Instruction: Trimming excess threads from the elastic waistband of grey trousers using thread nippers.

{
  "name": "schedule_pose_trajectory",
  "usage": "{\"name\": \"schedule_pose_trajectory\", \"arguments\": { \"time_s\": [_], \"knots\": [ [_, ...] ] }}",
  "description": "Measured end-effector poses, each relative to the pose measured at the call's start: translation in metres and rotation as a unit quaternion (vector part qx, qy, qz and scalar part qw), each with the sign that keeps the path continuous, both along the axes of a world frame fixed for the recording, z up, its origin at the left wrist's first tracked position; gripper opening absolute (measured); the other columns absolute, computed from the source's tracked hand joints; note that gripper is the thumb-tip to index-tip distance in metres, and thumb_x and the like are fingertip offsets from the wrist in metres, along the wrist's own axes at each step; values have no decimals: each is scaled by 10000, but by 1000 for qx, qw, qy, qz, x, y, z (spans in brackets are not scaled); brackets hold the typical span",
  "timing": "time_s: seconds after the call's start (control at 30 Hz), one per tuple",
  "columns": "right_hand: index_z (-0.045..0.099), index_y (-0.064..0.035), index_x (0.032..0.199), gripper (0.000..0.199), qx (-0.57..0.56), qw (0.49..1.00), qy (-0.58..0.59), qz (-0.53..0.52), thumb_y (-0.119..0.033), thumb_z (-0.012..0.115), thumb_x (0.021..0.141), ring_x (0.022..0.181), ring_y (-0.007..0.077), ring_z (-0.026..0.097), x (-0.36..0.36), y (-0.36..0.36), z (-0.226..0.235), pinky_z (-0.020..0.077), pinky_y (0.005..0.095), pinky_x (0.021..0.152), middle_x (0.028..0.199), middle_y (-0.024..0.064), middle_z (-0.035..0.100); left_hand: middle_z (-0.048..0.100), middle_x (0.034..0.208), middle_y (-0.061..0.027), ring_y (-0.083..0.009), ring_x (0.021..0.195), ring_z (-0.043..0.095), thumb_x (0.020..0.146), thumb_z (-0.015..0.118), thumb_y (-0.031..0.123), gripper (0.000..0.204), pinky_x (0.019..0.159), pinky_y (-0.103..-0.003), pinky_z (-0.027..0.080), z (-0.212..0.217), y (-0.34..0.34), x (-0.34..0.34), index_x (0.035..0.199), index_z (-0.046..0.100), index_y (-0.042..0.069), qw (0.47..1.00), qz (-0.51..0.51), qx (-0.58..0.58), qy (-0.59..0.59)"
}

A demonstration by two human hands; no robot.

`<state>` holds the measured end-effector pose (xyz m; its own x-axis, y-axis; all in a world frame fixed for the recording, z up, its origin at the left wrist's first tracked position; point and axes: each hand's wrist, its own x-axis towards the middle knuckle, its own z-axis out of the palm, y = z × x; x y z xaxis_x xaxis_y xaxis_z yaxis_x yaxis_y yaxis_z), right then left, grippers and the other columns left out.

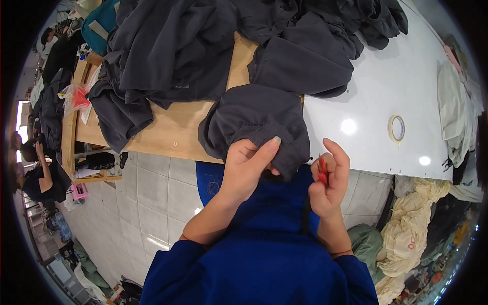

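Note:
My left hand (245,170) is closed on the gathered edge of a dark grey garment piece (264,109), with the thumb pressed on top of the cloth. The piece lies over the table's front edge, and part of it hangs down in front of my lap. To the right of it, apart from the cloth, my right hand (331,185) is raised with the index finger stretched up. Its other fingers curl around small red thread snips (322,171), mostly hidden in the grip.
More dark grey garments (173,46) are heaped at the back of the wooden table (178,140). On the white tabletop (371,112) at right lies a tape roll (396,128). Cream cloth bundles (406,229) stand at lower right. Other people (38,168) sit at far left.

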<state>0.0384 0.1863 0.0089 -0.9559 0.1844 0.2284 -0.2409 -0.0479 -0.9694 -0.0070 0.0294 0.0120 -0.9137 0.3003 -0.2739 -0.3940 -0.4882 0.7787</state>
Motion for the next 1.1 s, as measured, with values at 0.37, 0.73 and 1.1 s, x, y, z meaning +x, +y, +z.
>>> {"name": "schedule_pose_trajectory", "arguments": {
  "time_s": [0.37,0.73,1.1],
  "knots": [
    [623,10,1094,421,285,955,76,-27,-36,708,685,500,157,482,2,1,4,382,235,473,649,81,544,632,835,-35,-77,699,553,922,539,166,179,634,-201,459,-7,2,5,924,626,9,999,15,47,14],
    [640,-4,1073,421,306,950,61,-25,-44,728,663,486,154,470,10,3,13,368,241,457,630,68,523,650,870,-52,-87,731,584,916,550,157,177,669,-215,486,-9,2,11,945,632,3,998,28,40,29],
    [648,-19,1068,419,322,940,91,-71,-59,737,660,517,160,477,5,0,3,380,246,476,645,62,521,641,850,-39,-78,725,571,919,545,164,176,662,-205,472,-6,4,13,934,631,11,998,13,55,23]
  ]
}}
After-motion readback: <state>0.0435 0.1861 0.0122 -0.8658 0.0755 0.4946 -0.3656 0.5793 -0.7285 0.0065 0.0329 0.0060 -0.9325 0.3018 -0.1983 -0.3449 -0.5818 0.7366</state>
